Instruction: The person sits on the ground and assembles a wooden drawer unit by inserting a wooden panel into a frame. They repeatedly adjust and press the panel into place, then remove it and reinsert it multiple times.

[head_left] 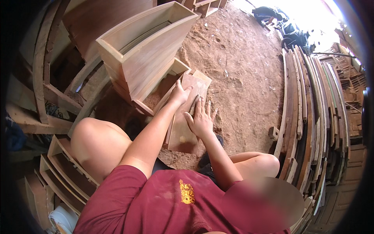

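left hand [180, 93] curled over the board's [183, 132] far end | right hand [201, 119] pressed flat mid-board | board runs lengthwise away from the person

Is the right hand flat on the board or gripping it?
Flat. The right hand lies palm down, fingers spread, on the wooden board; the left hand holds its far end.
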`<state>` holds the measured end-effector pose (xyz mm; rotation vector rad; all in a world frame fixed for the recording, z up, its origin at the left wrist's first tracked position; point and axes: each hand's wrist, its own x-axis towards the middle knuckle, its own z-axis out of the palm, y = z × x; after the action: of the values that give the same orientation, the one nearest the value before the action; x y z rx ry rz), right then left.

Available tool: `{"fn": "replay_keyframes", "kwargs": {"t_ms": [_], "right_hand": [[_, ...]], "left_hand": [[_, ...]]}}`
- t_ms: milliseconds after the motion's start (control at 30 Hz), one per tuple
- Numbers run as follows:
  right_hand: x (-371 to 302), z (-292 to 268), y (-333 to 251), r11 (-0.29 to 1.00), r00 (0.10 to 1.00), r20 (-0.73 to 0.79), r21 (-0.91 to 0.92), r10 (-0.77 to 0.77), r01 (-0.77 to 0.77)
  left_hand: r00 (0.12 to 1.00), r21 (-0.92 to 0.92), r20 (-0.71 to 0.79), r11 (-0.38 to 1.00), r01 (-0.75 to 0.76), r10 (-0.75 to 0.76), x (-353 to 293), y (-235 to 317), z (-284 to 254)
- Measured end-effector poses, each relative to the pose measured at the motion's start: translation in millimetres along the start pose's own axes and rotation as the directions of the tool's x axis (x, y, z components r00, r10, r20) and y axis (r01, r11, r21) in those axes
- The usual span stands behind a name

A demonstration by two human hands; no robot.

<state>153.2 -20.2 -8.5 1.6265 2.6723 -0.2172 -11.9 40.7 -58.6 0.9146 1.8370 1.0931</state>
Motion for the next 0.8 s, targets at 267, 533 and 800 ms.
{"fn": "replay_keyframes", "kwargs": {"t_ms": [267, 533, 800], "right_hand": [[19.0, -1.6, 1.7, 0.998, 0.999, 0.021, 0.053, 0.029, -0.031], [25.0, 2.7, 25.2, 0.985, 0.999, 0.010, 0.169, -0.042, 0.040], [52.7, -7.5, 14.9, 0.993, 1.000, -0.014, -0.122, 0.000, -0.002]], "left_hand": [[0.998, -0.024, -0.047, 0.999, -0.039, 0.038, 15.0, -21.4, 9.5], [0.999, -0.055, -0.001, 0.997, -0.051, 0.051, 9.7, -14.2, 4.5], [0.998, -0.026, -0.036, 0.998, -0.049, 0.048, 16.1, -19.6, 8.1]]}}
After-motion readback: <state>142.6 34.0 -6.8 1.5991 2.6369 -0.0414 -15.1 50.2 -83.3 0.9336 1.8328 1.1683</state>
